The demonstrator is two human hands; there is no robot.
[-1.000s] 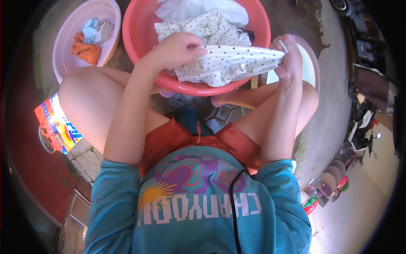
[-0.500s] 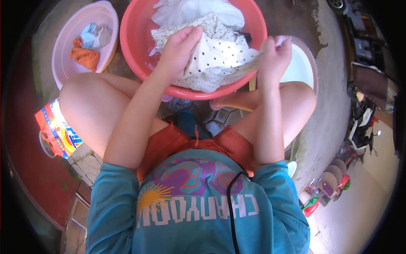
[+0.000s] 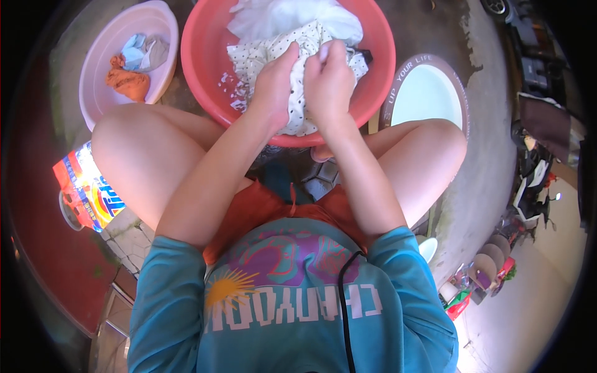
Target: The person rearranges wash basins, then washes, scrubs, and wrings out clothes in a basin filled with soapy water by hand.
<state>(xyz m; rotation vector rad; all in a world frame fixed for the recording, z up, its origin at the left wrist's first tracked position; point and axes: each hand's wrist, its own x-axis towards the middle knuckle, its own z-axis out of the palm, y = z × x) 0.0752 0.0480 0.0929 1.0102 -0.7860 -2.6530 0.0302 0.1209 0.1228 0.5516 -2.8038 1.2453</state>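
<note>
A white cloth with black dots (image 3: 298, 115) lies bunched in a large red basin (image 3: 208, 81) between my knees. My left hand (image 3: 277, 84) is closed on the left part of this dotted cloth, thumb uppermost. Close beside it, my right hand (image 3: 328, 84) makes a fist around more of the same cloth. Something small and pale shows at the top of that fist, too small to name. Behind both hands rests a plain white cloth (image 3: 298, 18). A dark bit of something (image 3: 367, 56) peeks out at the right of the dotted cloth.
At the far left, a pink basin (image 3: 93, 81) holds orange, light blue and grey cloths (image 3: 129, 82). An orange detergent bag (image 3: 87, 189) stands by my left knee. Beyond my right knee sits a round brown-rimmed basin (image 3: 392, 93) with a pale inside. A black cord (image 3: 341, 298) hangs down my shirt.
My right hand has swung left from beyond the basin's right edge to beside my left hand. The dotted cloth, stretched between them before, is now bunched together.
</note>
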